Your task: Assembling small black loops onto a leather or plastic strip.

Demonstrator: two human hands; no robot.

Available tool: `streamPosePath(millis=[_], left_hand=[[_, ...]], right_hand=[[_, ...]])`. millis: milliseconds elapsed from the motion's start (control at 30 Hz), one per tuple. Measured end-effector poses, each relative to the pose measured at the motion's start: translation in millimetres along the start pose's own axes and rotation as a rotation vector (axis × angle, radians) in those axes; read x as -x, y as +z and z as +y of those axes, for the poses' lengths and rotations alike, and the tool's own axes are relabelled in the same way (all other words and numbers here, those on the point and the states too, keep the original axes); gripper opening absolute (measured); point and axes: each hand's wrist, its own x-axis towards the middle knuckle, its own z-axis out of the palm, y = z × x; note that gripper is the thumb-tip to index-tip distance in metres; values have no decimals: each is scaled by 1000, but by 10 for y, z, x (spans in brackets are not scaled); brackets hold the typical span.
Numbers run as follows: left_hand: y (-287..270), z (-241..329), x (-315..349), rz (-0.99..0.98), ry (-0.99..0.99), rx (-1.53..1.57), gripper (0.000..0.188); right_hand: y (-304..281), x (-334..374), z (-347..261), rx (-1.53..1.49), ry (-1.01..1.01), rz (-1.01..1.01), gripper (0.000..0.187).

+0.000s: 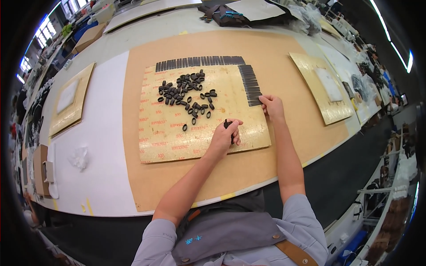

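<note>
Toward the front edge of the bench (100, 188), above a yellowish board (191, 148), gripping narrow black pieces (227, 124), number unclear, in the curled left hand (225, 138). At the board's right edge, touching a column of flat black strips (249, 84) with nearly closed right hand (271, 106); impossible to tell if pinching one. Along the back edge, a strip row (199, 61); left of centre, scattered black oval loops (179, 94).

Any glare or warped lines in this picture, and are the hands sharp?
Head view, distortion: the table bows along its near edge, corners go black; head view, glare: ceiling lights and windows look blown out, the board shows soft sheen; head view, focus: left hand and right hand look fairly sharp.
</note>
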Motion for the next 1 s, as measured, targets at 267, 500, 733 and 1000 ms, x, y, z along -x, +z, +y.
streamPosePath(millis=[267, 500, 733, 1000], left_hand=[[-63, -40, -45, 41, 9, -31, 29], [-14, -2, 0, -33, -51, 251, 41], [-63, 93, 87, 66, -10, 56, 22], [-529, 460, 981, 22, -35, -1, 20]], right_hand=[[-183, -100, 176, -544, 131, -102, 9], [281, 959, -324, -273, -332, -113, 7], [534, 1526, -315, 174, -697, -416, 12], [-249, 720, 226, 377, -276, 127, 41]])
